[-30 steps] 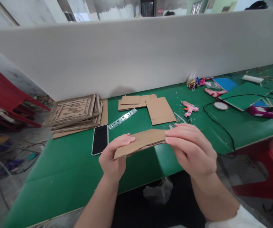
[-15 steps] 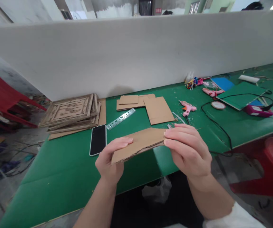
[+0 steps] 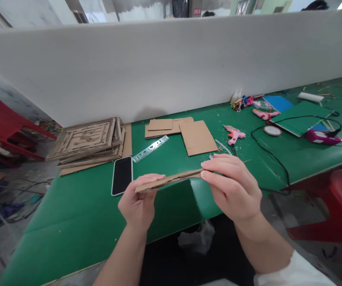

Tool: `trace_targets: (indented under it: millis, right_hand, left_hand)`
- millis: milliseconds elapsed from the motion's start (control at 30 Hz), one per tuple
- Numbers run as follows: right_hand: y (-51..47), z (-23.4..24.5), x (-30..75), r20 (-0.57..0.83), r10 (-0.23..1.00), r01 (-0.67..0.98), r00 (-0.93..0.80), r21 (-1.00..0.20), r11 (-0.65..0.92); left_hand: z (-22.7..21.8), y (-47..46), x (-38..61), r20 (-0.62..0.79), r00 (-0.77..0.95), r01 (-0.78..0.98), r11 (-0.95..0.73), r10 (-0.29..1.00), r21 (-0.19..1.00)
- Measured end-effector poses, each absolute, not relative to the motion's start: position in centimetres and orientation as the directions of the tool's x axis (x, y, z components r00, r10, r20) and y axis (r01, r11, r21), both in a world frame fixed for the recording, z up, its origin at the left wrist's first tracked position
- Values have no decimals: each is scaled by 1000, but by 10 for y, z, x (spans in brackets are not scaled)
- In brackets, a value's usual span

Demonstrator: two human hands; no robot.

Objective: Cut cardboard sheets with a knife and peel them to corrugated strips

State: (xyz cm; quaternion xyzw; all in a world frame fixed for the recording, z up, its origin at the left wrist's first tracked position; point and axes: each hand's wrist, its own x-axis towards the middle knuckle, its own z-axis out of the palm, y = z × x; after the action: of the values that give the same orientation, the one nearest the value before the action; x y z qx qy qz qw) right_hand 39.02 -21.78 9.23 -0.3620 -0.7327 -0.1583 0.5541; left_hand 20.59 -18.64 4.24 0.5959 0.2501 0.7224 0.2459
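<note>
Cardboard piece (image 3: 171,179), a long brown strip seen almost edge-on, is held in the air just over the near edge of the counter (image 3: 78,214), its left end a little lower than its right. The left grip (image 3: 138,204) is clenched on the strip's left end, and the right grip (image 3: 233,186) pinches the right end with its fingers laid over the top.

Just beyond the left grip, a black phone (image 3: 122,175) lies flat on the green surface. A metal ruler (image 3: 150,149) lies slanted past it. Further in, at the middle of the counter, rests a flat cardboard sheet (image 3: 197,137), with smaller cardboard pieces (image 3: 162,127) touching it on the far side. A stack of cut cardboard panels (image 3: 87,141) sits at the far left corner. Right of the sheet lies a pink glue gun (image 3: 233,134), and a black cable (image 3: 266,151) loops toward the right edge. A white partition (image 3: 171,67) stands along the far edge.
</note>
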Motion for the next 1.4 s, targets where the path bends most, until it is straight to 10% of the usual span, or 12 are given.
trace_targets:
  millis: [667, 1033, 1400]
  right_hand:
    - [-210, 88, 385, 897, 442, 700, -26, -299, 648]
    - [-215, 93, 404, 702, 701, 549, 128, -639, 539]
    - [-221, 94, 405, 849, 527, 604, -19, -410, 683]
  left_hand:
    - [32, -189, 196, 605, -261, 97, -604, 752, 791]
    - [29, -174, 186, 472, -274, -51, -503, 838, 862]
    - [38, -173, 195, 620, -162, -156, -641, 767, 752]
